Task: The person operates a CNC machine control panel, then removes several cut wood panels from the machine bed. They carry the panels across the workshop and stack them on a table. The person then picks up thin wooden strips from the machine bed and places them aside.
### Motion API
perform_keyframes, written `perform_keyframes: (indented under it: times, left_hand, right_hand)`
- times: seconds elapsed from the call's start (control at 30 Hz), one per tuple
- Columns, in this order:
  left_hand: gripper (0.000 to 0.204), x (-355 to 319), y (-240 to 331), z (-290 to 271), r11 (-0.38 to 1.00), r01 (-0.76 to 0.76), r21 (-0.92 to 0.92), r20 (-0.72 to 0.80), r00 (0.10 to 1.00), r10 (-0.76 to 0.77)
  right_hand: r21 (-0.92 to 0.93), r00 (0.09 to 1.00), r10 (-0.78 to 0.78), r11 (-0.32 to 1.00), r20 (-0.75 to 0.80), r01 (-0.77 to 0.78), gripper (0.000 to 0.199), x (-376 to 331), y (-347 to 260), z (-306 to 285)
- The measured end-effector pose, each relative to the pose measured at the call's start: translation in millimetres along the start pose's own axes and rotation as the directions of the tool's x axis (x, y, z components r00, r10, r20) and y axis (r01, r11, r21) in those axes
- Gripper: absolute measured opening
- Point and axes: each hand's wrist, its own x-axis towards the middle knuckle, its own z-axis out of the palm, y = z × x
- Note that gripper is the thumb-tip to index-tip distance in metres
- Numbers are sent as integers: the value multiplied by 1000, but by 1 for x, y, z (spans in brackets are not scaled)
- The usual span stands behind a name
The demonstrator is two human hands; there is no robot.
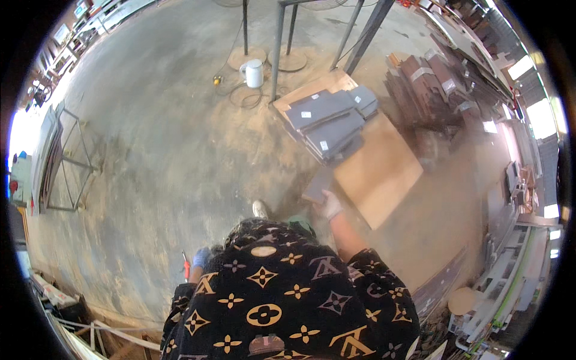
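Note:
My right hand (329,205), in a pale glove, grips the near edge of a small grey-brown board (318,183) with its fingers closed. That board lies tilted beside a larger bare wooden panel (381,174). Low at my left side is my left hand (201,257) in a blue glove, its fingers mostly hidden. Right beside it shows a slim red tool (186,267) with a metal tip; whether the hand holds it cannot be made out. Ahead of my right hand, dark grey boards (333,123) with white labels are stacked on the wooden panels.
A metal frame (276,54) stands behind the board stack. A white jug-like container (253,73) sits on the dusty floor near a cable (245,97). Stacked dark boards (423,84) lie at the far right, and a metal rack (72,159) holds panels at the left.

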Motion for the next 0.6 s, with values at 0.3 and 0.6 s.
perform_keyframes:
  times: [0.3,0.6]
  left_hand:
    - [23,66,109,-169,189,-27,-982,-78,961,-266]
    - [13,-15,49,49,970,-231,-71,-537,829,158]
  right_hand:
    - [-8,965,-262,965,0,262,26,44,-110,79]
    - [-691,969,247,696,-26,-196,26,68,-78,154]
